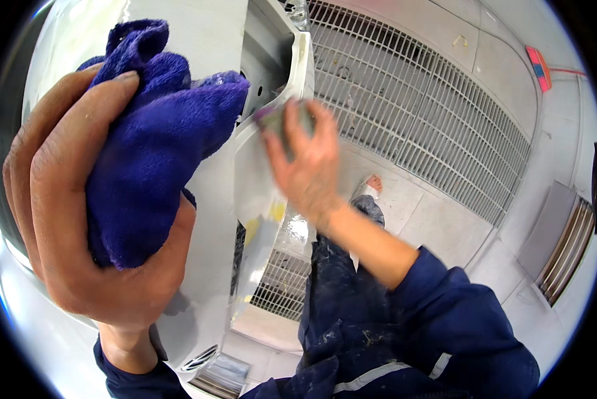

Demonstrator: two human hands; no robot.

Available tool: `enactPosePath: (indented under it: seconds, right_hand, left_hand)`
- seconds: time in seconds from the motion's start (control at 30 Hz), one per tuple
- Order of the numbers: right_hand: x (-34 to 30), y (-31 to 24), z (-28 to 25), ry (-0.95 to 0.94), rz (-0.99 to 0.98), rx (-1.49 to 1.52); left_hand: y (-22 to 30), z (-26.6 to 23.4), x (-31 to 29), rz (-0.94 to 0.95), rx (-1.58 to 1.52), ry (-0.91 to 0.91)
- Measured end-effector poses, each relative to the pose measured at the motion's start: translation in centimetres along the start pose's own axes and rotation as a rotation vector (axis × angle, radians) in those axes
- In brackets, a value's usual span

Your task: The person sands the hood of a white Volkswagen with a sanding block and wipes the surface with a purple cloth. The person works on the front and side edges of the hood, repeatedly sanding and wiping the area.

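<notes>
"What do the hands have?"

"The left hand [62, 173] squeezes a bunched blue cloth [152, 146]. The right hand [305, 166] holds a small pad [270, 122] on the edge of a pale panel [262, 176]."

"Which step is this?"

"Rubbing, I think — next needs a soft, even push along the edge."

"Which way do they point?"

"The cloth's long way goes up from the left wrist, one corner poking right. The pad is blurry — I can't tell."

Metal grating [421, 106] lies amid pale floor tiles [438, 229].
</notes>
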State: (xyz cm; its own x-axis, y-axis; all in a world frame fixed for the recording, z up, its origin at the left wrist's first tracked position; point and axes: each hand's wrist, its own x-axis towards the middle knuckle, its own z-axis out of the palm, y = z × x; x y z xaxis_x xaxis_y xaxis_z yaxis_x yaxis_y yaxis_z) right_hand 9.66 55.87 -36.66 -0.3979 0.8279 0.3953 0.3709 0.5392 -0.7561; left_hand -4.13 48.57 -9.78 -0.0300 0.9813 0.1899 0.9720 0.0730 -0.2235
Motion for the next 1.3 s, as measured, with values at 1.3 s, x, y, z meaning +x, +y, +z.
enactPosePath:
  seconds: [1.3]
  right_hand:
    - [-19.4, -10.0, 0.3, 0.151, 0.485, 0.320]
  left_hand:
    - [-1.2, -5.3, -10.3, 0.476, -0.113, 0.052]
